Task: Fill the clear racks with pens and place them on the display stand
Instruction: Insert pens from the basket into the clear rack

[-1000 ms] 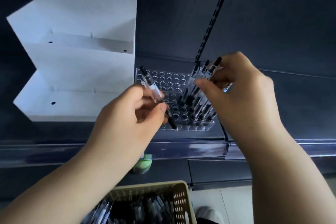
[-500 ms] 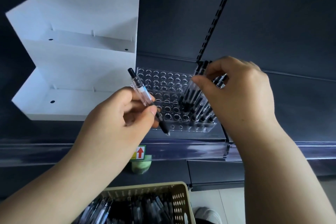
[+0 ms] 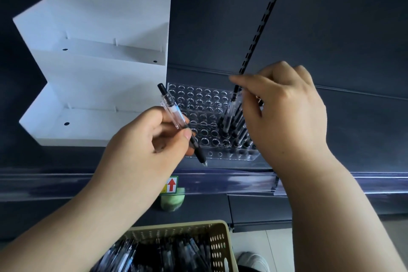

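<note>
A clear rack (image 3: pixel 199 115) with rows of round holes lies on the dark shelf (image 3: pixel 132 180). Several pens (image 3: pixel 234 126) stand in its right side. My left hand (image 3: pixel 145 146) grips one clear pen (image 3: pixel 176 117) with black ends, tilted, tip pointing down toward the rack's front edge. My right hand (image 3: pixel 284 112) hovers over the rack's right side and pinches the top of an upright pen (image 3: pixel 234 97) that stands in the rack. The white stepped display stand (image 3: pixel 95 86) is to the left of the rack.
A beige perforated basket (image 3: pixel 217 243) full of pens sits below the shelf, near me. A green object (image 3: pixel 172 202) and a red-arrow label (image 3: pixel 171 184) are at the shelf's front edge. A slotted black upright (image 3: pixel 262 22) runs up the dark back panel.
My left hand has drifted left and slightly down with its pen. My right hand has gone from covering a bunch of pens to pinching the top of a single one.
</note>
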The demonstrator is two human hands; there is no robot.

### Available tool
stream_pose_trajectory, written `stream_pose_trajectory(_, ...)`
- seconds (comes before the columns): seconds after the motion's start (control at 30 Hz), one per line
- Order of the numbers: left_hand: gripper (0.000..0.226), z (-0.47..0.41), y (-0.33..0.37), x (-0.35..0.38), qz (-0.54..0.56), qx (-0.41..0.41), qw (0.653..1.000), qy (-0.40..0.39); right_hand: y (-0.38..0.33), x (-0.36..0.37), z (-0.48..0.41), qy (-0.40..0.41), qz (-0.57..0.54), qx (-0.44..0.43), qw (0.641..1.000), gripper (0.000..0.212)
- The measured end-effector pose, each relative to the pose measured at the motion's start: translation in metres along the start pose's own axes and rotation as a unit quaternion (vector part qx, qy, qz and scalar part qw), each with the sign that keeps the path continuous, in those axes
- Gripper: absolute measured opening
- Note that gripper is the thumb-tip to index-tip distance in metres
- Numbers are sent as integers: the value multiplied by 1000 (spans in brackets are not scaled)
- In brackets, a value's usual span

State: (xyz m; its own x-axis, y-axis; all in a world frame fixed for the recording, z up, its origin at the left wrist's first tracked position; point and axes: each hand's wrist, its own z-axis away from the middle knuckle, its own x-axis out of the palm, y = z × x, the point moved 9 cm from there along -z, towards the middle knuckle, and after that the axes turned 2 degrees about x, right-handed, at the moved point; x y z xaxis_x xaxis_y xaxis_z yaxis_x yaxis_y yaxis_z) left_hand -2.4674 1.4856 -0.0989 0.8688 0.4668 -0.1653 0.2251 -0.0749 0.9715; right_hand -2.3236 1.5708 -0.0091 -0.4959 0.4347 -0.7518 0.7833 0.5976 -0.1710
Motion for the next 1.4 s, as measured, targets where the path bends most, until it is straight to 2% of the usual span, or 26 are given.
stream_pose_trajectory(0.3,8,-2,-1,0,-18,11,1000,-2,13,-2,1,6,-6,32,999,33)
stream_pose_trajectory(0.67,19,-5,4,3,-79,23,997,12,18,1,4,-16,-18,40,999,36)
stream_pose_trajectory(0.8,14,-18,16,16,-94,62,994,-3,17,-2,4,-4,-23,44,999,42)
stream_pose_trajectory(0.93,12,-32,28,33,-137,120,983,-12,20,-8,4,9,-42,55,998,43)
stream_pose_trajectory(1.13,10,-42,26,55,-169,162,971,-42,28,-9,6,4,-56,77,995,42)
stream_pose_trajectory(1.3,6,-46,14,75,-254,184,946,-80,33,-7,6,0,-55,88,995,40)
stream_pose_trajectory(1.4,8,-47,3,87,-296,167,936,-96,34,-6,5,-3,-54,90,994,40)
